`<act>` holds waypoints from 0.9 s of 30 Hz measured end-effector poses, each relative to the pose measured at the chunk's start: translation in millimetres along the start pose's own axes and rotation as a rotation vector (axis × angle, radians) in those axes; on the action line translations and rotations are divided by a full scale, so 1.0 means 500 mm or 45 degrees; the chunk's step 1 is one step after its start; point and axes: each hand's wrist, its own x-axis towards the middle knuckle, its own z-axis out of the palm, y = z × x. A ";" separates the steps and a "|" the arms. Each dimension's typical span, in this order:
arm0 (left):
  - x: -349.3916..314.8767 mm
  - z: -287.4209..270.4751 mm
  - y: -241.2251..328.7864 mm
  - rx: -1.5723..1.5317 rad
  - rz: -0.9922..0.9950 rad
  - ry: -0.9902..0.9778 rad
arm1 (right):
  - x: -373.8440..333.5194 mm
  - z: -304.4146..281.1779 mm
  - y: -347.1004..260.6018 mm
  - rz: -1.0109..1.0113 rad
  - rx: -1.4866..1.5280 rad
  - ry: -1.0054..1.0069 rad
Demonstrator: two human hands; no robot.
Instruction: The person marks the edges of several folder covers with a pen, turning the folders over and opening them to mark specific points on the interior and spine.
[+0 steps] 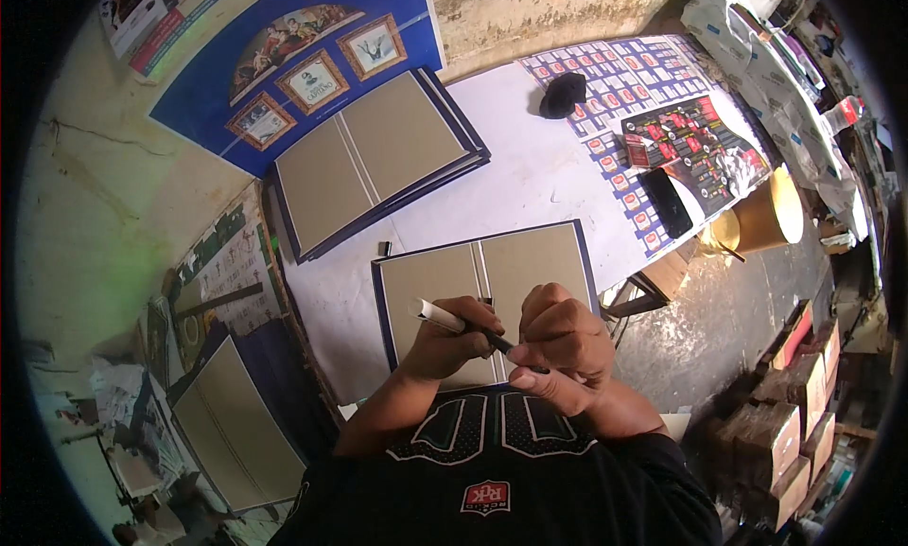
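In front of my chest, my left hand (445, 343) is wrapped round a slim marker-like stick (440, 316) with a white body and a dark end. My right hand (565, 343) is closed, its thumb and fingers pinched on the dark end. Below both hands lies an open board cover (430, 276), beige panels with a dark blue border and a pale strip down the middle. A small black cap-like piece (385, 249) sits on the white table just beyond its left corner.
A stack of similar blue-edged covers (378, 149) lies at the far left of the table (511, 120). A black phone (666, 203), a dark cloth-like item (564, 96) and printed sheets (624, 82) are at the right. Another cover (236, 428) leans lower left; cardboard boxes (766, 442) stand lower right.
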 end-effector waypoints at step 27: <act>0.014 0.000 0.025 -0.001 -0.002 -0.002 | 0.014 -0.002 0.013 -0.017 0.092 0.031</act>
